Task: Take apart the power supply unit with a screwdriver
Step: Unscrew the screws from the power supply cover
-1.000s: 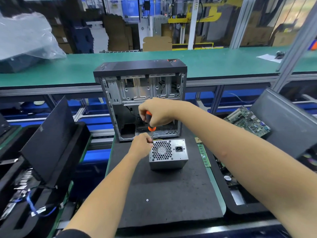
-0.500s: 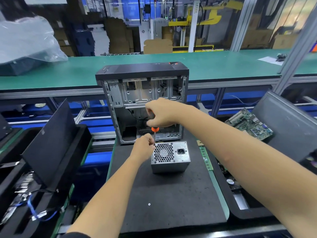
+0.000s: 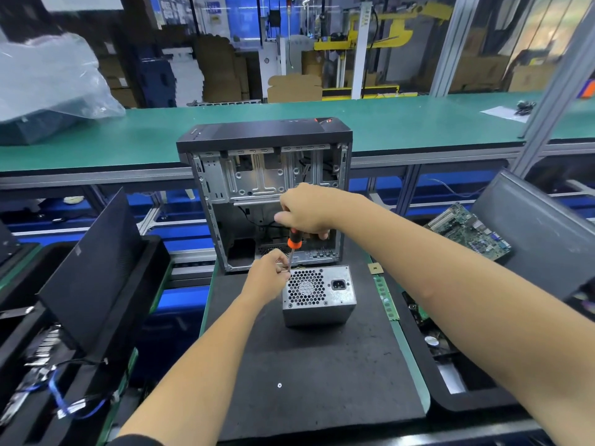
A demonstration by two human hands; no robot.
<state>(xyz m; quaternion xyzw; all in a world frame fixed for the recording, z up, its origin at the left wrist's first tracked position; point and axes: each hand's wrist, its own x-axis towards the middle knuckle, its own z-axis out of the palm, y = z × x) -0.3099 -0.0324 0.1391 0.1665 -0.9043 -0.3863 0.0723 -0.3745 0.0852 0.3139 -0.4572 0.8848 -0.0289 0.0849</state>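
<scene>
The grey metal power supply unit [image 3: 318,296] sits on the black mat [image 3: 306,365], its honeycomb fan grille and power socket facing me. My right hand [image 3: 304,212] grips the black and orange handle of a screwdriver [image 3: 293,241], held upright with its shaft pointing down at the unit's upper left corner. My left hand [image 3: 269,276] is at that same corner, fingers curled and pinching the lower shaft near the tip. The tip itself is hidden behind my fingers.
An open computer case [image 3: 267,191] stands upright just behind the unit. A small loose screw [image 3: 279,385] lies on the mat near me. A green memory stick [image 3: 386,299] lies along the mat's right edge. Black trays with cables [image 3: 64,403] and a circuit board [image 3: 470,231] flank the mat.
My right hand has risen a little, exposing more of the screwdriver handle. My left hand has stayed at the unit's corner.
</scene>
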